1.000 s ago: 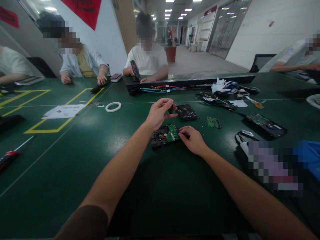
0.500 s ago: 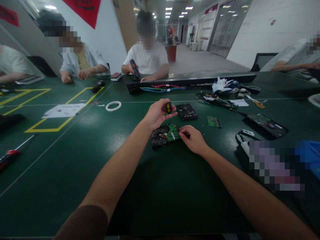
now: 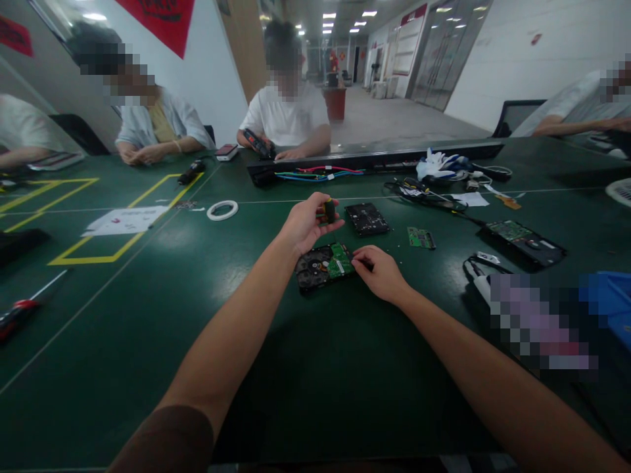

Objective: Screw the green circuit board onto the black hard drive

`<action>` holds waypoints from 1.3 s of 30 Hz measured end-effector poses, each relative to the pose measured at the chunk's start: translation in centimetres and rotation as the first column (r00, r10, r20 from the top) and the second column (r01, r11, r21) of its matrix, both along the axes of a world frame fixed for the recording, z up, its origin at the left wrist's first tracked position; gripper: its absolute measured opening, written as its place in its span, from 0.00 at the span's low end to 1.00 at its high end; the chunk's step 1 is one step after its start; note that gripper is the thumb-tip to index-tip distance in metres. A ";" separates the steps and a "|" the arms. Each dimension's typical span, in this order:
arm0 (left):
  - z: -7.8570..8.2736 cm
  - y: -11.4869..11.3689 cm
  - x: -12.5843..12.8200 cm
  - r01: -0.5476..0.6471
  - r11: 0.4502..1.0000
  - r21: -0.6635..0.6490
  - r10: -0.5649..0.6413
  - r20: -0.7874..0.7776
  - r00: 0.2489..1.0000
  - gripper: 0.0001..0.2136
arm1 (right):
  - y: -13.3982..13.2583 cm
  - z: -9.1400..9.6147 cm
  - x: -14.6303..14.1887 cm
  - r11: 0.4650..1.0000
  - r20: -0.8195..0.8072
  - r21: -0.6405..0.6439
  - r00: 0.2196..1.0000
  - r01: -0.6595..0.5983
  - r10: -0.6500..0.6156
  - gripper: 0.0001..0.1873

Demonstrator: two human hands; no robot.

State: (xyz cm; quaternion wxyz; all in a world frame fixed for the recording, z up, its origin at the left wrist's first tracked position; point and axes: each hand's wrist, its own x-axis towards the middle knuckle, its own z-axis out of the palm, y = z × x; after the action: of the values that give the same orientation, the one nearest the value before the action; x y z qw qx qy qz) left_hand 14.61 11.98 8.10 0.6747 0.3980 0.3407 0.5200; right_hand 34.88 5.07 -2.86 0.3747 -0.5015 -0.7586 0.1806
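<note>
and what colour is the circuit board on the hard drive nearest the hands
Green; the circuit board shows best in the head view.

The screwdriver (image 3: pixel 330 210) in my left hand (image 3: pixel 311 226) has a black and yellow handle. In front of me, the nearest hard drive (image 3: pixel 314 272) is black and dark grey, with a green circuit board (image 3: pixel 340 259) bearing a white label. The second hard drive (image 3: pixel 367 218) beyond it is black with pale specks; the loose circuit board (image 3: pixel 420 238) is green too. My table (image 3: pixel 276 374) is deep green, crossed by thin pale lines and yellow outlines (image 3: pixel 81 260). I also see a white ring (image 3: pixel 222 218), a red-and-black screwdriver (image 3: pixel 18 315), red, green and blue wires (image 3: pixel 315 179), and my dark brown sleeve (image 3: pixel 170 433).
</note>
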 end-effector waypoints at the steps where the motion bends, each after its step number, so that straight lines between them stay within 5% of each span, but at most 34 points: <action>1: 0.0 0.0 0.0 -0.001 1.000 0.003 0.001 0.001 1.000 0.08 | 0.0 0.0 0.0 1.000 -0.001 -0.002 1.000 0.000 0.000 0.04; 18: -0.5 0.4 0.2 -0.137 0.986 0.093 0.146 -0.097 0.985 0.08 | -0.1 0.2 -0.1 1.000 -0.005 -0.013 1.000 0.002 -0.002 0.04; 39: -0.3 0.0 0.4 -0.093 0.985 0.146 0.102 -0.060 0.993 0.09 | -0.4 0.6 -0.2 1.000 0.005 0.001 1.000 0.017 -0.017 0.05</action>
State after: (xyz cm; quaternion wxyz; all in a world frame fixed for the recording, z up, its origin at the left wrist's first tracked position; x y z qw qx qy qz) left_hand 15.00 11.96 7.85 0.6063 0.4454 0.3441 0.5618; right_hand 34.66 4.67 -2.26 0.3746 -0.5081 -0.7554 0.1759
